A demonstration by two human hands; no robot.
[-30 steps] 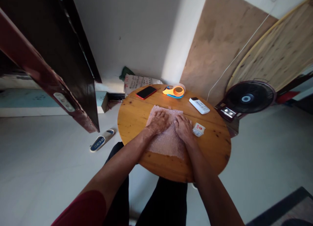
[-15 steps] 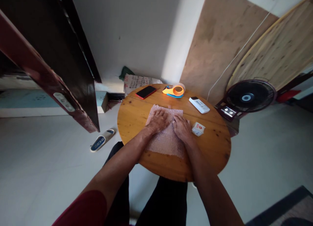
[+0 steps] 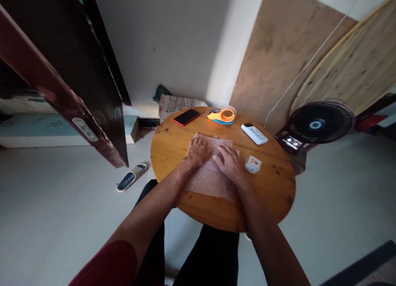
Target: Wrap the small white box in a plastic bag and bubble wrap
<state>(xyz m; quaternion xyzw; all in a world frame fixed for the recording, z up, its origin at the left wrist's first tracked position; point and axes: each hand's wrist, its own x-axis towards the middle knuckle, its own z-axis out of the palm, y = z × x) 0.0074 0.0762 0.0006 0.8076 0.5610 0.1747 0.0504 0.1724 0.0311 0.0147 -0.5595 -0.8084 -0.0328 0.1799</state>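
Note:
A sheet of bubble wrap (image 3: 210, 181) lies flat on the round wooden table (image 3: 167, 154). My left hand (image 3: 198, 151) rests on its upper left part, palm down, the fingers stretched forward. On the upper right part lies my right hand (image 3: 229, 160), with its thumb spread away from the fingers. Neither hand grips anything. Just right of my right hand stands a small box (image 3: 253, 164) with white and red print, wrapped in something clear. Whether anything lies under the sheet is hidden.
Along the table's far side are a black phone with a red edge (image 3: 186, 117), an orange tape dispenser (image 3: 223, 115) and a white handheld device (image 3: 254, 133). A fan (image 3: 315, 124) stands to the right. A slipper (image 3: 131, 177) lies on the floor at left, near a dark door (image 3: 102, 113).
My right hand's thumb and fingers have spread wider over the bubble wrap. My left hand has shifted slightly, its fingers drawn closer together. The whole view has moved a little.

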